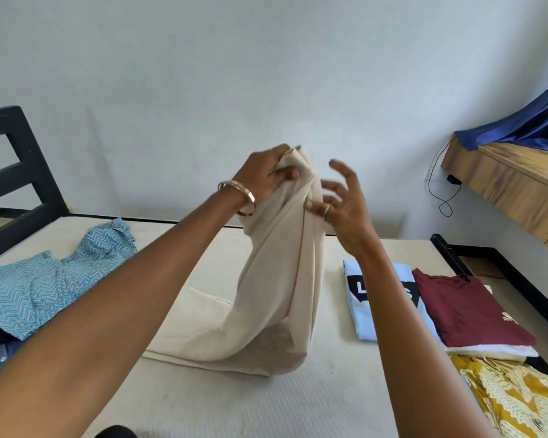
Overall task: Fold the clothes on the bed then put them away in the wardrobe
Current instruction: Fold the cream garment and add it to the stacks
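Left hand (pixel 263 178) is gripping the bunched top edge of a cream garment (pixel 279 279), fingers and thumb curled round the cloth, holding it up above the bed (pixel 266 403). Right hand (pixel 345 203) is hovering just beside the same bunch, fingers spread and relaxed; fingertips seem to be brushing the fabric but closing on nothing. The garment is hanging down from the grip, its lower part lying spread on the mattress.

To the right, folded pieces are sitting side by side: a light blue printed T-shirt (pixel 358 311) and a maroon T-shirt (pixel 469 311), the maroon one resting on something white. A yellow patterned cloth (pixel 513 396) is lying nearer, looking loose. To the left, a blue zigzag-patterned shirt (pixel 45 282) is lying unfolded, with darker clothing at the frame edge.

Judgement: folding is partway through; at least two pieces look done, the cream one is in hand, several are waiting. No wardrobe is showing; putting away is seemingly not yet begun.
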The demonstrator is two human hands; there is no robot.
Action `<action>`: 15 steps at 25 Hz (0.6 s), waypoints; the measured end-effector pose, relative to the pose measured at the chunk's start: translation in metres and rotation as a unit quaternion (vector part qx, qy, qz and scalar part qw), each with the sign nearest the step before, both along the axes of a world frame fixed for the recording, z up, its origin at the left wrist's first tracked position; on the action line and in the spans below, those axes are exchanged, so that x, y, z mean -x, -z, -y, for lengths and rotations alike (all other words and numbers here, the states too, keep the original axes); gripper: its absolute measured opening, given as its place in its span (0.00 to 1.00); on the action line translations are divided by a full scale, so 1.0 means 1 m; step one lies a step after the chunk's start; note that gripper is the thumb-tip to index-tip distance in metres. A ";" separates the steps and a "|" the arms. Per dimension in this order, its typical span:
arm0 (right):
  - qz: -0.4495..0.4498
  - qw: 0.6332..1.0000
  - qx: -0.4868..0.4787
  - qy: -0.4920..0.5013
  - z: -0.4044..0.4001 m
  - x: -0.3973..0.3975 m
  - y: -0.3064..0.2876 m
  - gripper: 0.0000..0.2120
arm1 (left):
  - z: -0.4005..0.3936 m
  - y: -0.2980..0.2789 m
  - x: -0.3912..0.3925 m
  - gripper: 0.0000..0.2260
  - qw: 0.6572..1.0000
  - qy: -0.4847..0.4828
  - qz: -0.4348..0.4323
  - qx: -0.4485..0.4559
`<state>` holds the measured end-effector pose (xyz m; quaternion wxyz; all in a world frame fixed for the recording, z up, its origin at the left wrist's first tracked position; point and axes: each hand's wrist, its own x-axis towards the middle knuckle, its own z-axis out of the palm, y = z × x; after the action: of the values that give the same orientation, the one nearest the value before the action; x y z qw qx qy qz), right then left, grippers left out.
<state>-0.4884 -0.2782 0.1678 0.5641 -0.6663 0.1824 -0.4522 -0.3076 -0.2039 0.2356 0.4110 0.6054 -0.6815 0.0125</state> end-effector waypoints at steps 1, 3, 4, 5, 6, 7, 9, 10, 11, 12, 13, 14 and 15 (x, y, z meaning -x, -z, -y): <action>-0.065 0.998 -0.019 -0.013 0.005 0.001 0.013 0.34 | 0.006 -0.019 0.002 0.07 0.999 -0.003 0.033 0.028; -0.183 0.982 -0.026 0.027 0.012 0.000 0.038 0.17 | 0.018 -0.061 0.003 0.10 0.989 -0.025 0.105 0.099; -0.202 0.975 -0.008 0.098 0.016 -0.001 0.039 0.09 | 0.023 -0.082 0.002 0.12 0.980 -0.053 0.143 0.131; -0.188 0.962 0.015 0.198 0.022 -0.001 0.029 0.08 | 0.026 -0.103 0.000 0.13 0.967 -0.089 0.180 0.156; -0.153 0.937 0.036 0.313 0.027 0.001 0.011 0.06 | 0.029 -0.121 -0.001 0.13 0.955 -0.122 0.207 0.176; -0.100 0.904 0.057 0.413 0.032 0.005 -0.013 0.03 | 0.032 -0.139 -0.002 0.12 0.946 -0.148 0.215 0.195; 0.023 0.848 0.110 0.519 0.027 0.017 -0.063 0.11 | 0.036 -0.168 -0.001 0.11 0.937 -0.170 0.196 0.234; 0.058 0.840 0.151 0.517 0.021 0.020 -0.080 0.14 | 0.038 -0.180 0.002 0.11 0.932 -0.179 0.188 0.252; 0.053 0.843 0.193 0.500 0.010 0.019 -0.087 0.17 | 0.039 -0.189 0.006 0.12 0.927 -0.192 0.190 0.260; 0.013 0.849 0.242 0.468 -0.001 0.016 -0.085 0.20 | 0.040 -0.195 0.010 0.13 0.922 -0.208 0.201 0.256; -0.040 0.852 0.304 0.425 -0.012 0.011 -0.074 0.20 | 0.039 -0.197 0.013 0.13 0.918 -0.217 0.217 0.251; -0.089 0.844 0.369 0.379 -0.020 0.004 -0.058 0.19 | 0.039 -0.197 0.017 0.13 0.914 -0.221 0.235 0.247; -0.128 0.832 0.422 0.337 -0.027 -0.003 -0.043 0.15 | 0.038 -0.193 0.020 0.13 0.911 -0.219 0.255 0.238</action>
<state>-0.4858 -0.2509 0.2110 0.0120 -0.7890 0.2576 -0.5576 -0.3274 -0.2415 0.4290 0.3423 0.6000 -0.5904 0.4175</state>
